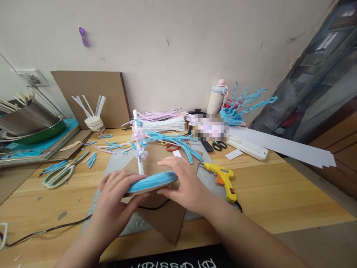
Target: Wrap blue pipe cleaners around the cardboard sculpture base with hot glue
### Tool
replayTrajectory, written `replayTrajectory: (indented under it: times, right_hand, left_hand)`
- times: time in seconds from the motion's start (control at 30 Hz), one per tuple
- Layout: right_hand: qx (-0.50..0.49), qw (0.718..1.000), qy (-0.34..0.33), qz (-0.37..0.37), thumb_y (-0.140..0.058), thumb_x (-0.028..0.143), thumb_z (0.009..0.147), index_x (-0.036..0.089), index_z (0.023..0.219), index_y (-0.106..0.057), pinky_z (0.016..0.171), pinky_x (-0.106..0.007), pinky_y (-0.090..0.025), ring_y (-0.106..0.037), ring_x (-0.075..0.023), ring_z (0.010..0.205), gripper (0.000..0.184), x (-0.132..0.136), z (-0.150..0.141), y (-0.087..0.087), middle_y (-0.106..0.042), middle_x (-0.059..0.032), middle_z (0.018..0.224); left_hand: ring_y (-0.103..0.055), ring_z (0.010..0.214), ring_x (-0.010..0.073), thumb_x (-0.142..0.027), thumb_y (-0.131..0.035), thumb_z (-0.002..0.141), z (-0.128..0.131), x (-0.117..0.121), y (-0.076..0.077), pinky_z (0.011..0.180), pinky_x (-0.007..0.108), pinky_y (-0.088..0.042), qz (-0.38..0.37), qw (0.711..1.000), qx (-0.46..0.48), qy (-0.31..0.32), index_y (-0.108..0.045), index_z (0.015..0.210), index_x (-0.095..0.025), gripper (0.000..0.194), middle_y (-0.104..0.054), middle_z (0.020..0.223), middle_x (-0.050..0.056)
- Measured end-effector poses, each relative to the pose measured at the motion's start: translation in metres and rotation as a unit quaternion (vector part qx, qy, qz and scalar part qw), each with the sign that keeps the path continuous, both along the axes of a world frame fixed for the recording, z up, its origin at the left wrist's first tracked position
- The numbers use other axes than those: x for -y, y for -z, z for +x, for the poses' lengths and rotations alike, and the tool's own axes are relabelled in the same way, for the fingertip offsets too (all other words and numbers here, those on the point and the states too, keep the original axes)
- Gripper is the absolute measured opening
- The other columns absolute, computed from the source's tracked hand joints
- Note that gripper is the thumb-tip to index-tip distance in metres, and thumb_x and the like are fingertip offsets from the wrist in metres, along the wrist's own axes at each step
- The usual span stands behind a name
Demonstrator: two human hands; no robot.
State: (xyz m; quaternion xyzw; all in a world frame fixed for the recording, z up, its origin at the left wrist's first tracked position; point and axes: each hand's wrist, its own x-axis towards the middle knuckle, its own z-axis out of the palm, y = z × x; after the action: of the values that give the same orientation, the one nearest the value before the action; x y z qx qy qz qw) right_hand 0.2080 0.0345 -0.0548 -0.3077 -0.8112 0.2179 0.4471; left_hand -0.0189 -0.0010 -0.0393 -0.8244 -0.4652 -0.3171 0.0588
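Note:
A round base (153,181) with a fuzzy blue edge is held up between both hands, tilted slightly. My left hand (118,191) grips its left side, fingers on top and thumb below. On the right side, my right hand (185,182) pinches the rim between fingers and thumb. A white fuzzy post (140,165) rises from behind the blue edge, dressed with pink, white and blue pipe-cleaner flowers (140,143). Whether the post is joined to the base is hidden. Under the hands lies a piece of brown cardboard (167,219) on a grey mat (131,219).
A yellow glue gun (225,178) lies right of my right hand, and its black cable (61,225) crosses the table. Green-handled scissors (63,175) rest at left. Blue pipe cleaners (181,143), black scissors (219,145), a paper cup (95,124) and a bottle (216,99) stand or lie farther back.

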Motion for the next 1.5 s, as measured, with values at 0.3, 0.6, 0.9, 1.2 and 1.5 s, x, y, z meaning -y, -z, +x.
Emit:
replayTrajectory:
  times: [0.3,0.6,0.9,1.2,1.5]
  right_hand:
    - [-0.052,0.992,-0.009,-0.118,-0.070,0.015,0.085,0.024,0.115,-0.062,0.095,-0.041,-0.049,-0.063,-0.0206,0.108,0.032,-0.009,-0.005,0.011,-0.070,-0.0047,0.113]
    - [-0.067,0.994,-0.056,-0.069,-0.074,0.015,0.083,0.024,0.108,-0.066,0.094,-0.039,-0.049,-0.066,-0.0196,0.102,0.028,-0.008,-0.009,0.011,-0.073,-0.0036,0.105]
    - [-0.021,0.994,-0.035,-0.099,-0.073,0.025,0.085,0.023,0.128,-0.058,0.104,-0.039,-0.041,-0.058,-0.0204,0.118,0.046,0.012,0.005,-0.012,-0.067,-0.0061,0.124]
    - [-0.234,0.919,-0.049,-0.313,-0.068,0.034,0.084,0.023,0.095,-0.062,0.088,-0.036,-0.044,-0.056,-0.0194,0.096,0.016,0.014,-0.024,-0.005,-0.059,-0.0022,0.099]
    - [-0.300,0.854,-0.103,-0.412,-0.070,0.035,0.084,0.025,0.093,-0.060,0.084,-0.034,-0.036,-0.047,-0.0182,0.092,0.016,0.015,-0.032,0.001,-0.053,0.0000,0.096]
  left_hand:
    - [-0.064,0.095,0.0227,-0.047,-0.063,0.085,-0.039,-0.004,0.016,0.083,0.036,-0.046,-0.043,0.995,0.073,-0.057,-0.060,0.106,-0.029,0.028,-0.067,0.101,0.000]
    - [-0.064,0.106,0.0281,-0.055,-0.067,0.081,-0.026,0.000,-0.008,0.094,0.045,-0.039,-0.022,1.000,0.009,-0.014,-0.058,0.114,-0.031,0.042,-0.071,0.108,0.001]
    - [-0.068,0.093,0.0226,-0.041,-0.068,0.083,-0.019,0.000,-0.009,0.089,0.040,-0.037,-0.017,0.999,-0.019,0.027,-0.060,0.107,-0.030,0.028,-0.072,0.098,-0.003]
    - [-0.067,0.090,0.0242,-0.042,-0.061,0.089,-0.012,0.005,-0.007,0.087,0.042,-0.036,0.021,0.999,-0.030,0.018,-0.059,0.108,-0.027,0.024,-0.073,0.096,0.000]
    - [-0.067,0.091,0.0244,-0.039,-0.061,0.089,-0.011,0.006,-0.004,0.084,0.041,-0.037,0.038,0.999,-0.034,0.020,-0.060,0.107,-0.024,0.024,-0.074,0.096,0.002]
